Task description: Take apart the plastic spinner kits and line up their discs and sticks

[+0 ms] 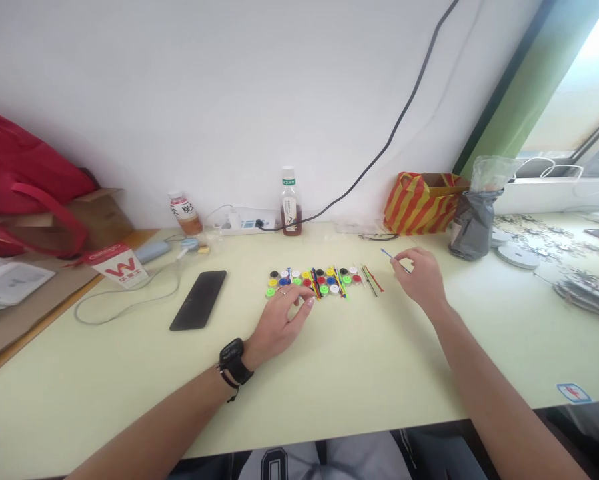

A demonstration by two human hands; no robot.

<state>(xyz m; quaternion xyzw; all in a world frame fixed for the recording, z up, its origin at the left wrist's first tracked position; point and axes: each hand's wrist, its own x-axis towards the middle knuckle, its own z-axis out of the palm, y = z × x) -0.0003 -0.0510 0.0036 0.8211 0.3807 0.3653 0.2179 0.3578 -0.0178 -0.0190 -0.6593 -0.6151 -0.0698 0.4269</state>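
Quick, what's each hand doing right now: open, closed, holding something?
Left hand: at the coloured discs; grip cannot be told.
Right hand: closed, holding a blue stick.

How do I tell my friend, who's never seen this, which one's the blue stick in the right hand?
Find the pale yellow table, then the colourful discs near its middle. Look right, past the loose sticks, to the right hand. The blue stick is the one pinched there; its neighbours lie on the table.
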